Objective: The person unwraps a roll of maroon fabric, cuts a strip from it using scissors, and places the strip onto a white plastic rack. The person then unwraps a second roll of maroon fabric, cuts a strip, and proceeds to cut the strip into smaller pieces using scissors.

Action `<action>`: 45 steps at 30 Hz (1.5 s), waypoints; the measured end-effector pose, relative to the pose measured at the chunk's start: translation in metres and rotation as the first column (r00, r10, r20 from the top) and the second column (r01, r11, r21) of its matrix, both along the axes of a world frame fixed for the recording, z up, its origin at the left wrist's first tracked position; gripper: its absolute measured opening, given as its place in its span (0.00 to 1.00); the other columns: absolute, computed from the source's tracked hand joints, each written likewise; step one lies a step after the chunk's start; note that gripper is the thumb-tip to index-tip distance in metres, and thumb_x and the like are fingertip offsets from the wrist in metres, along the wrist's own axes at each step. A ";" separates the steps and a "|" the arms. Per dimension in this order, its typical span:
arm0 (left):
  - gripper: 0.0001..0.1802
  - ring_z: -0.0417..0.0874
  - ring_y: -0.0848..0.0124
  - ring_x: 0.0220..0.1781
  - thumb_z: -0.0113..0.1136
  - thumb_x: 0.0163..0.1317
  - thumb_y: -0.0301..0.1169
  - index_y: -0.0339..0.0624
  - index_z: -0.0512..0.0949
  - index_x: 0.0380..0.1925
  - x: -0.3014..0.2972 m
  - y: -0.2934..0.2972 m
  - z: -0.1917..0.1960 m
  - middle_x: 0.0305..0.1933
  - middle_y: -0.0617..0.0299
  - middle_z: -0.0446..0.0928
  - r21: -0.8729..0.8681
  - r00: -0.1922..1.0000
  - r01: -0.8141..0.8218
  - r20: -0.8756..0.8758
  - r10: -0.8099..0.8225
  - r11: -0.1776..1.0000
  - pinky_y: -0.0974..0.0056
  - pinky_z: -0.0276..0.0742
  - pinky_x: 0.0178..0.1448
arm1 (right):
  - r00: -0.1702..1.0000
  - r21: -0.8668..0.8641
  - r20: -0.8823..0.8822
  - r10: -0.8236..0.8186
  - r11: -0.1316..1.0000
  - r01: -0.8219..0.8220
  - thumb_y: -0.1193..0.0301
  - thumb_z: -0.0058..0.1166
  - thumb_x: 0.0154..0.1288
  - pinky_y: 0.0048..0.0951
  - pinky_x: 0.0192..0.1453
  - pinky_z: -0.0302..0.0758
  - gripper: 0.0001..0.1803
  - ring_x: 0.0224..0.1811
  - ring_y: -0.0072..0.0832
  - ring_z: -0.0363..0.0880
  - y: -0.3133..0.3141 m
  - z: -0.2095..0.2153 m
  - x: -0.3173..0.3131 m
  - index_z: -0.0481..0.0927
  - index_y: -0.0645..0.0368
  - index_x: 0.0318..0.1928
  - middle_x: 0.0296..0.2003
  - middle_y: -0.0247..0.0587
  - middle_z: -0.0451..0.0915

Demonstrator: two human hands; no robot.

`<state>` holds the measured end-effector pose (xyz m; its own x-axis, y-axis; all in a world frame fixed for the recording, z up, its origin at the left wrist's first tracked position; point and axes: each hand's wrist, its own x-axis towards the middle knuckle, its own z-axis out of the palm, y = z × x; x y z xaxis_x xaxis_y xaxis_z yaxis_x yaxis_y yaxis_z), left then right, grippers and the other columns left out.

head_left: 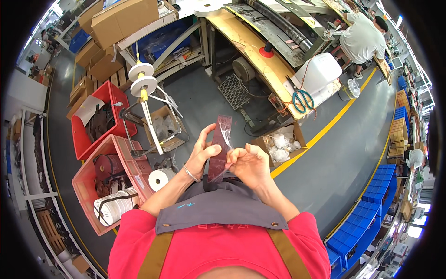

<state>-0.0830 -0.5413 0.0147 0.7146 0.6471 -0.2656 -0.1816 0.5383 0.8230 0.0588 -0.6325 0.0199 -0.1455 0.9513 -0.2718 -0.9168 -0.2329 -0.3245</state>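
I list one maroon strip (pixel 216 160), held before the grey apron (pixel 232 209); left hand (pixel 202 152), fingers clamped on it; right hand (pixel 251 166), fingers pinching its clear film (pixel 226 136); teal-handled scissors (pixel 303 100) on the counter (pixel 265 69).

Pink-red shirt (pixel 200 251), grey apron (pixel 223 207), brown straps (pixel 157 255), thin pale bracelet (pixel 190 174).

The strip (pixel 217 162) is dark maroon, the apron (pixel 223 207) grey, its straps (pixel 289 253) mustard-brown.

Left hand (pixel 200 157) holds a maroon strip (pixel 218 161).
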 end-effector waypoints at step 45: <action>0.30 0.71 0.60 0.54 0.51 0.55 0.52 0.42 0.67 0.51 0.009 0.037 0.031 0.54 0.55 0.68 -0.263 0.579 -0.582 0.530 0.619 0.769 0.54 0.68 0.56 | -0.372 -0.544 0.708 0.601 0.799 0.256 0.66 0.50 0.47 0.37 0.52 0.68 0.25 0.48 0.46 0.72 -0.095 -0.272 0.298 0.72 0.60 0.48 0.43 0.57 0.74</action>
